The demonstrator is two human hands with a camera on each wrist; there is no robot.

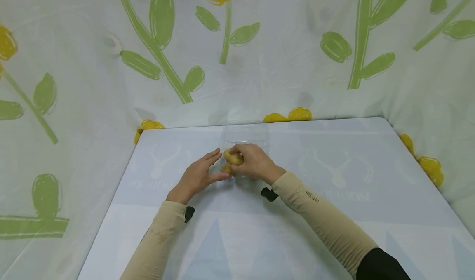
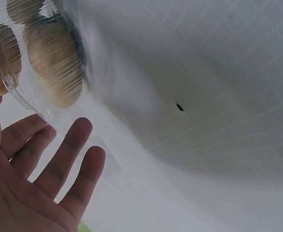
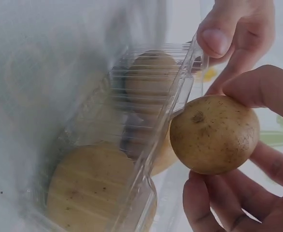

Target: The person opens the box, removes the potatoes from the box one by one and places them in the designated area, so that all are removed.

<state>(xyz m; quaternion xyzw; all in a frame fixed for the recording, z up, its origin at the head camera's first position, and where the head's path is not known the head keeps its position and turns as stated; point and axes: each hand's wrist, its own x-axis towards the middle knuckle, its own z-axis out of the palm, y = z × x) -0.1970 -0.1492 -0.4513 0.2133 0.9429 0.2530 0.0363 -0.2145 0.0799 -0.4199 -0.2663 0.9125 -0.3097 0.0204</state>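
My right hand (image 1: 257, 163) pinches a brownish-yellow potato (image 3: 216, 135) between thumb and fingers, right at the rim of a clear plastic box (image 3: 179, 99). Through its ribbed wall, the right wrist view shows a large potato (image 3: 95, 186) and a smaller potato (image 3: 153, 77) lying inside. My left hand (image 1: 196, 175) is at the box's left side, its fingers spread and loosely extended. In the right wrist view its thumb (image 3: 214, 41) rests at the rim. The left wrist view shows potatoes (image 2: 52, 53) through the wall, above the fingers (image 2: 66, 154).
The box stands near the back edge of a pale patterned table (image 1: 326, 226), its clear lid (image 1: 245, 133) folded back toward the wall. A white curtain (image 1: 282, 65) with green and yellow flowers hangs close behind the table and along its sides.
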